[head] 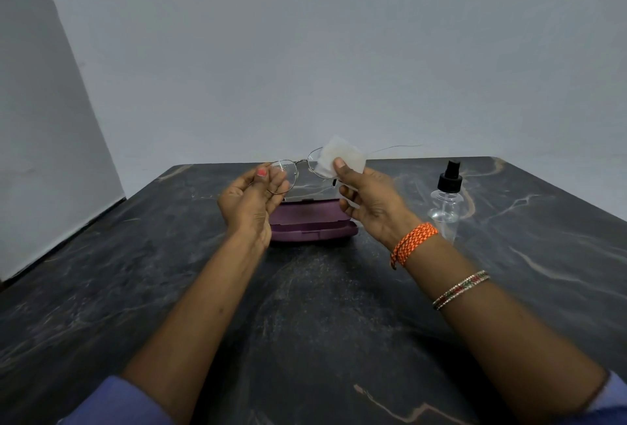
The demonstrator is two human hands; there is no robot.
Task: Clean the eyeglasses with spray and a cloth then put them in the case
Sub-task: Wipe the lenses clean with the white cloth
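Thin metal-framed eyeglasses point(300, 163) are held up above the table, temples open. My left hand point(249, 202) pinches the left lens rim between thumb and fingers. My right hand point(368, 202) presses a white cloth point(342, 158) over the right lens, thumb on top. Just behind and below both hands lies a purple glasses case point(314, 224) with its lid open. A clear spray bottle point(446, 207) with a black nozzle stands upright to the right of my right hand, apart from it.
The dark marble table point(305, 306) stretches wide in front of me. Pale walls close it in at the back and left. My right wrist carries an orange thread band and bangles.
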